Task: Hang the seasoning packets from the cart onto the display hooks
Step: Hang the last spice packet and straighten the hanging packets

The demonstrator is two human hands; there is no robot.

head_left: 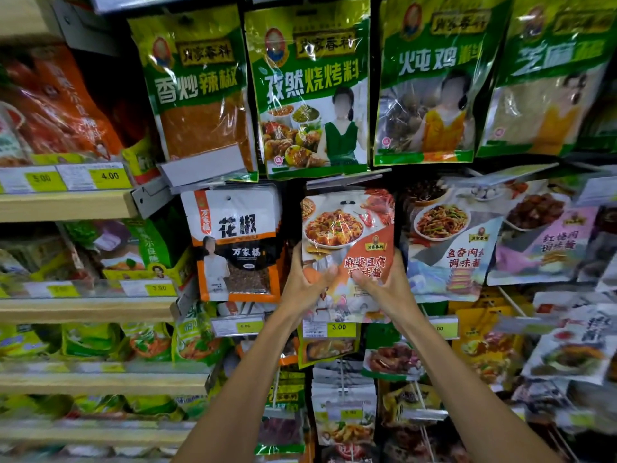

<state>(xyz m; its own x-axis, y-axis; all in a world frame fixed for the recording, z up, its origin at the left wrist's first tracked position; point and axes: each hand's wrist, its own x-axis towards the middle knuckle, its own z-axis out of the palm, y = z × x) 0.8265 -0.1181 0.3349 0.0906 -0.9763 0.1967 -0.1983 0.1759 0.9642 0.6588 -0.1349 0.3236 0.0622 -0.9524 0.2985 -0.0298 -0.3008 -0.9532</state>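
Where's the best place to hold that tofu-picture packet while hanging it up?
Its lower half, a hand on each side edge, coming from below and in front, as the left hand and right hand do now. The tofu packet is flat and upright with its hang hole at the top, so a low grip leaves that free.

Wooden shelves (66, 205), yellow price tags (110, 176)

This is a grocery shop: glossy green seasoning packets (314, 91) hang on hooks, yellow price labels (339, 327) line pale wooden shelves (66, 203).
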